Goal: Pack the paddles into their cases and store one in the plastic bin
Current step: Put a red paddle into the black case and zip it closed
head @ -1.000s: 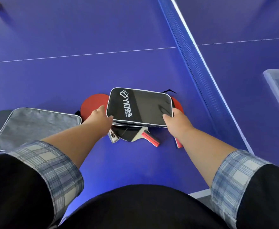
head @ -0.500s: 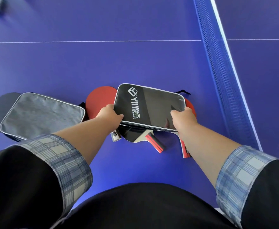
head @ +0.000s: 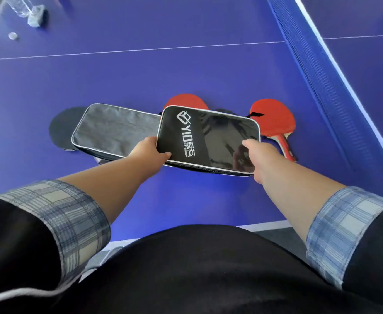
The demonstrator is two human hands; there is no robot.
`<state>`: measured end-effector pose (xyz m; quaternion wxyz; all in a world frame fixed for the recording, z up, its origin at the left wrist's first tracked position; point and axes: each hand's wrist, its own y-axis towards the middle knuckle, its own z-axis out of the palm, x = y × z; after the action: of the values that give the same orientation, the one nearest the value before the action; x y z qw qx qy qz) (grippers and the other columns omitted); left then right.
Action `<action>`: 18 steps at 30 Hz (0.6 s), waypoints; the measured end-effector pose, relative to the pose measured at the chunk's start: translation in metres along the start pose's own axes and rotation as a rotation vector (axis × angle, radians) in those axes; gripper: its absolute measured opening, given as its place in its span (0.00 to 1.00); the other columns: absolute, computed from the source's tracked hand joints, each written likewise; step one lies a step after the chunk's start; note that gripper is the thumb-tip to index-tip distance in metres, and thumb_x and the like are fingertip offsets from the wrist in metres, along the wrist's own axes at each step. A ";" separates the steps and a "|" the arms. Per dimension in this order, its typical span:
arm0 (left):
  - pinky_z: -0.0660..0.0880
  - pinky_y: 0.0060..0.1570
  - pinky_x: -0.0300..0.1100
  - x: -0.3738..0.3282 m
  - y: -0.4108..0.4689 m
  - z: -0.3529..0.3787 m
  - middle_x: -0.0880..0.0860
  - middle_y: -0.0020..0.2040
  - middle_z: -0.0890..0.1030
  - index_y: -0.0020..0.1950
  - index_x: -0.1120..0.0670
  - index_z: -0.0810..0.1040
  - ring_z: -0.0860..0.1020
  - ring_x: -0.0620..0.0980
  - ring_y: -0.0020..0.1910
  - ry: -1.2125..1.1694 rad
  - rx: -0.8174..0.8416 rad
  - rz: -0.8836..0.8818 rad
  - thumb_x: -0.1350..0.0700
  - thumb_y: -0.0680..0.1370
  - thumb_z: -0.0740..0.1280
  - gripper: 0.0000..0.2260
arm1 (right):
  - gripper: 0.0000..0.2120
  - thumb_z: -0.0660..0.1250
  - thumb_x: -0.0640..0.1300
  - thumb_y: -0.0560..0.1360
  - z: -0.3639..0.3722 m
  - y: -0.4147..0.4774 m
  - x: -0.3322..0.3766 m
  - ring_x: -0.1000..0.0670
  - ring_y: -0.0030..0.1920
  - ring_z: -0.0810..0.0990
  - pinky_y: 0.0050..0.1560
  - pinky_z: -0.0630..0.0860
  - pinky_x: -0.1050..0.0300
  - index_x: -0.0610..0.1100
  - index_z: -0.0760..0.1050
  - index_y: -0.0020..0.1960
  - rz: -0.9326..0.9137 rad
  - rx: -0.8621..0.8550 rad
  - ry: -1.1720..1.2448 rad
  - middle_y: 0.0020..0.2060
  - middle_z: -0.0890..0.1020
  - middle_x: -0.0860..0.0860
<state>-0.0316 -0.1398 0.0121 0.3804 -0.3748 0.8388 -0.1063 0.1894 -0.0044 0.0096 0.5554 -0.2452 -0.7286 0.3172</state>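
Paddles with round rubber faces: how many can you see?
3. A red paddle right of the held black case, a red one behind it, a black one under the grey case.

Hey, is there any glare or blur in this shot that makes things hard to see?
Head view: glare on the glossy black case mirrors dark shapes; the bottle at the top left corner is blurred; wide-angle bending curves the net; both hands, left and right, look sharp.

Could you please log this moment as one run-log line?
left hand + right hand: holding black case | grey case: on table | red paddle: unpacked
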 end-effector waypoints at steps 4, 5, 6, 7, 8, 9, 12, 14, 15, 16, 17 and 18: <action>0.71 0.38 0.43 0.062 -0.042 -0.016 0.53 0.54 0.79 0.63 0.53 0.74 0.76 0.53 0.40 0.036 0.023 -0.017 0.52 0.77 0.69 0.15 | 0.11 0.66 0.45 0.79 0.029 -0.050 -0.061 0.50 0.30 0.73 0.32 0.70 0.60 0.43 0.70 0.40 -0.010 -0.013 -0.073 0.33 0.75 0.49; 0.71 0.36 0.43 0.076 -0.050 -0.018 0.53 0.55 0.79 0.63 0.53 0.74 0.76 0.52 0.39 0.041 0.037 -0.028 0.52 0.77 0.69 0.15 | 0.12 0.65 0.45 0.79 0.034 -0.061 -0.074 0.51 0.31 0.73 0.30 0.68 0.59 0.44 0.69 0.39 -0.015 -0.020 -0.091 0.34 0.74 0.50; 0.70 0.34 0.42 0.090 -0.056 -0.019 0.53 0.55 0.79 0.63 0.53 0.73 0.76 0.51 0.38 0.041 0.056 -0.042 0.52 0.77 0.69 0.16 | 0.11 0.66 0.47 0.79 0.038 -0.068 -0.089 0.51 0.33 0.74 0.32 0.69 0.58 0.44 0.69 0.41 -0.010 -0.024 -0.119 0.37 0.76 0.50; 0.69 0.32 0.42 0.102 -0.063 -0.020 0.53 0.55 0.78 0.64 0.54 0.73 0.75 0.50 0.37 0.046 0.076 -0.056 0.52 0.77 0.69 0.16 | 0.10 0.67 0.49 0.77 0.042 -0.071 -0.101 0.49 0.37 0.76 0.36 0.73 0.57 0.43 0.70 0.46 -0.010 -0.028 -0.147 0.41 0.78 0.48; 0.69 0.30 0.41 0.112 -0.069 -0.020 0.52 0.54 0.78 0.64 0.54 0.72 0.75 0.49 0.37 0.053 0.099 -0.071 0.52 0.77 0.69 0.17 | 0.13 0.69 0.51 0.74 0.046 -0.077 -0.108 0.47 0.43 0.78 0.44 0.78 0.53 0.44 0.70 0.51 -0.037 -0.041 -0.181 0.46 0.79 0.47; 0.68 0.30 0.41 0.121 -0.076 -0.020 0.52 0.53 0.78 0.64 0.54 0.72 0.75 0.49 0.35 0.062 0.126 -0.088 0.52 0.77 0.69 0.18 | 0.19 0.69 0.54 0.71 0.048 -0.080 -0.115 0.45 0.48 0.79 0.52 0.79 0.49 0.43 0.70 0.54 -0.070 -0.048 -0.231 0.50 0.79 0.47; 0.69 0.28 0.40 0.139 -0.088 -0.016 0.53 0.49 0.79 0.64 0.54 0.72 0.75 0.49 0.32 0.101 0.213 -0.132 0.51 0.77 0.69 0.17 | 0.27 0.68 0.58 0.65 0.045 -0.081 -0.127 0.44 0.52 0.81 0.59 0.78 0.46 0.45 0.74 0.60 -0.095 -0.042 -0.363 0.54 0.81 0.47; 0.69 0.28 0.39 0.145 -0.092 -0.010 0.53 0.46 0.80 0.63 0.54 0.73 0.74 0.49 0.31 0.110 0.263 -0.154 0.50 0.77 0.70 0.17 | 0.21 0.67 0.54 0.72 0.045 -0.090 -0.129 0.45 0.53 0.78 0.55 0.74 0.53 0.43 0.71 0.61 -0.104 -0.026 -0.411 0.53 0.79 0.47; 0.70 0.29 0.39 0.146 -0.094 -0.007 0.53 0.45 0.80 0.62 0.54 0.73 0.74 0.49 0.30 0.111 0.291 -0.164 0.49 0.76 0.70 0.17 | 0.18 0.66 0.50 0.76 0.045 -0.090 -0.130 0.45 0.52 0.76 0.51 0.71 0.54 0.40 0.70 0.61 -0.116 -0.020 -0.439 0.51 0.77 0.46; 0.70 0.30 0.39 0.147 -0.095 -0.004 0.53 0.43 0.80 0.60 0.54 0.73 0.73 0.49 0.30 0.111 0.320 -0.175 0.50 0.76 0.70 0.16 | 0.17 0.64 0.47 0.78 0.045 -0.088 -0.132 0.45 0.49 0.74 0.48 0.70 0.53 0.39 0.70 0.62 -0.124 -0.018 -0.469 0.50 0.76 0.45; 0.70 0.31 0.40 0.147 -0.097 -0.002 0.53 0.42 0.78 0.57 0.54 0.71 0.73 0.49 0.31 0.109 0.343 -0.185 0.50 0.76 0.70 0.14 | 0.17 0.63 0.45 0.78 0.046 -0.087 -0.135 0.44 0.48 0.73 0.48 0.71 0.53 0.38 0.70 0.65 -0.132 -0.018 -0.479 0.50 0.76 0.45; 0.71 0.32 0.40 0.148 -0.097 0.001 0.53 0.41 0.77 0.56 0.54 0.70 0.73 0.49 0.32 0.105 0.354 -0.197 0.50 0.76 0.71 0.14 | 0.18 0.62 0.43 0.79 0.047 -0.086 -0.136 0.44 0.48 0.74 0.49 0.73 0.51 0.39 0.70 0.67 -0.134 -0.024 -0.479 0.52 0.76 0.44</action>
<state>-0.0407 -0.3121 -0.0261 0.3840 -0.3763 0.7849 -0.3081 0.1798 -0.1686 -0.0248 0.3835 -0.1207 -0.8577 0.3204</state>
